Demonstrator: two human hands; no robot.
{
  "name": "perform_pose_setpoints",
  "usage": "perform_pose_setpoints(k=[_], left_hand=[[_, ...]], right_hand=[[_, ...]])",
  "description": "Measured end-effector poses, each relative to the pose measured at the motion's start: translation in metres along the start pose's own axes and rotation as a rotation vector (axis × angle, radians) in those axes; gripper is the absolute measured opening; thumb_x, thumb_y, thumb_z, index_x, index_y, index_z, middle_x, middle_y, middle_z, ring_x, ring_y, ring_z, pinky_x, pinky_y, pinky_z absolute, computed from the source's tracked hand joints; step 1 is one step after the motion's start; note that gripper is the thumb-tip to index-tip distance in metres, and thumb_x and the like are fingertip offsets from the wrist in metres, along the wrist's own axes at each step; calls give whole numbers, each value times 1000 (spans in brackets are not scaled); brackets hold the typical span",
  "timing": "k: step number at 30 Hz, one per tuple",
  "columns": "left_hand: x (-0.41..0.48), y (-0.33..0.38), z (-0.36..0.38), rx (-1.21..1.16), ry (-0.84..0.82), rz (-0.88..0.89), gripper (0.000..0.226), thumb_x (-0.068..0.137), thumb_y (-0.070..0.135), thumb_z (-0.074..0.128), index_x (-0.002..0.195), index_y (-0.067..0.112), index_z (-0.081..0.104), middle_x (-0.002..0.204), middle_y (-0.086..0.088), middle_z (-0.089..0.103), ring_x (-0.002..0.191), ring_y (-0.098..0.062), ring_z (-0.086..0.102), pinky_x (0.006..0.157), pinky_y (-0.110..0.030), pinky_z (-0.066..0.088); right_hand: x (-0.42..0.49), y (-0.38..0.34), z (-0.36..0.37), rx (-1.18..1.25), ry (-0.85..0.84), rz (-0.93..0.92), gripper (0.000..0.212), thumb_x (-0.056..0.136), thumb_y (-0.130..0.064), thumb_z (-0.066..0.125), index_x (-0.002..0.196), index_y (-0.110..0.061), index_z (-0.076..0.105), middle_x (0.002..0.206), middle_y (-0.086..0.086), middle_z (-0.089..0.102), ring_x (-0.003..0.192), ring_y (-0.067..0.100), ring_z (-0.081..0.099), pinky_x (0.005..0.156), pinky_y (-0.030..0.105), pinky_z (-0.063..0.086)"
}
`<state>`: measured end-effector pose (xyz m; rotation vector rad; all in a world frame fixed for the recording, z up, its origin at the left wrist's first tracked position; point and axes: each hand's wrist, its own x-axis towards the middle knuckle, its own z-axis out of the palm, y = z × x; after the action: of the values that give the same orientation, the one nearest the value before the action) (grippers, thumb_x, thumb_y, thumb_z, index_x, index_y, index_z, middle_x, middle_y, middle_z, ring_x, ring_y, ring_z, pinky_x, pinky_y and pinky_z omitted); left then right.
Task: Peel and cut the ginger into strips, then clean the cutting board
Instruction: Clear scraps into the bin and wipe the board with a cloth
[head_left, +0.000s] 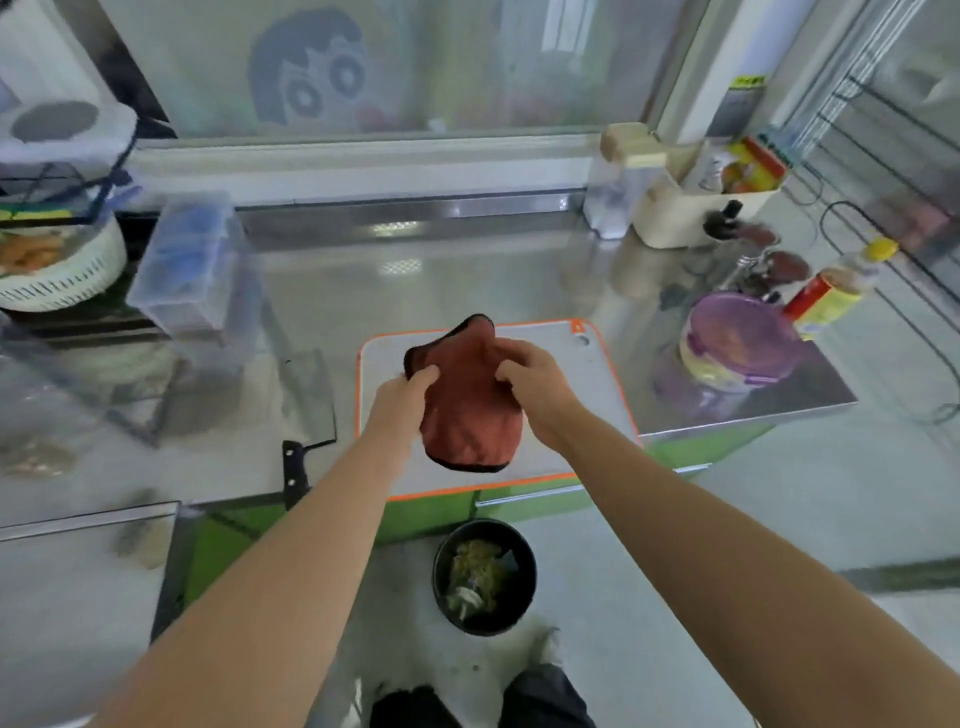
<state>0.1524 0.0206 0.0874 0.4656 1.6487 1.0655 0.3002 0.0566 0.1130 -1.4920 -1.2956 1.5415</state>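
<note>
one white plastic cutting board with an orange rim (576, 395) lies at the front edge of the steel tabletop (467, 280); two hands, left hand (402, 400) and right hand (530, 374), each pinch one rust-red cloth (462, 415) above it. risk: hard wiping may shove the board, or the one black-handled cleaver (295, 470) beside it, off the edge.

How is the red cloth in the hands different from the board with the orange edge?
The cloth is reddish-brown with a dark hem; the cutting board is pale with an orange rim. The cloth is soft and crumpled; the cutting board is stiff and flat. The left hand and right hand grip the cloth, while the cutting board lies on the counter. Both have a coloured edge.
</note>
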Motion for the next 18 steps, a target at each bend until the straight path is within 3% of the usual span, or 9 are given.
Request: perform_pose_setpoints(k=[2,3,6,9,12,13,15,17,18], left_hand=[[5,-11,20,7,26,-26,34,79,39,61,104,17,62,107,-11,66,93,-29,64,76,-35,48],[5,-15,30,17,28,-29,25,79,38,60,95,19,61,102,-11,66,87,-28,63,75,-34,47],[2,-17,56,44,70,46,8,90,16,56,85,12,61,79,-7,60,69,-20,55,59,-26,41],[-1,-15,76,6,288,179,26,84,10,59,109,5,56,92,-9,62,75,-18,56,63,-26,40],[-14,-13,84,166,510,307,35,92,5,47,127,13,45,94,0,55,82,-18,52,76,-28,39],[-16,-14,83,286,476,383,30,95,7,43,124,15,50,97,3,57,88,-19,53,79,-27,38],[-15,-14,78,464,253,416,18,96,25,50,107,19,63,102,7,62,97,-17,57,80,-26,39],[-9,-16,72,683,-4,294,24,79,46,70,89,25,67,89,7,65,87,-15,61,71,-26,42],[-4,-18,70,864,-70,261,25,72,48,75,80,25,67,81,5,63,82,-17,63,65,-26,42]], right_hand=[[5,9,-38,1,72,-5,38,84,6,52,119,-9,58,92,7,58,74,11,52,61,17,39],[9,13,-55,-7,88,-13,37,85,7,51,118,-10,57,87,6,57,70,9,50,57,14,38],[25,21,-91,-82,91,-75,34,87,5,50,108,-17,63,95,4,58,75,6,50,61,11,39],[34,23,-114,-251,-102,-109,40,83,-1,63,121,-14,62,107,-4,59,96,9,55,83,18,46],[44,27,-126,-679,-241,-145,64,72,-6,74,132,-11,53,124,6,55,115,20,52,98,26,43],[47,27,-129,-773,-214,-164,59,72,-4,71,129,-10,57,124,9,57,115,22,53,94,22,41],[52,26,-132,-784,-116,-165,37,76,-3,63,112,-11,69,111,8,66,104,21,59,72,14,40],[59,27,-134,-782,-71,-151,25,78,-7,60,98,-12,73,102,11,67,88,19,58,55,10,35],[62,27,-133,-804,-63,-167,21,78,-10,61,95,-11,74,105,13,64,86,19,55,55,12,34]])
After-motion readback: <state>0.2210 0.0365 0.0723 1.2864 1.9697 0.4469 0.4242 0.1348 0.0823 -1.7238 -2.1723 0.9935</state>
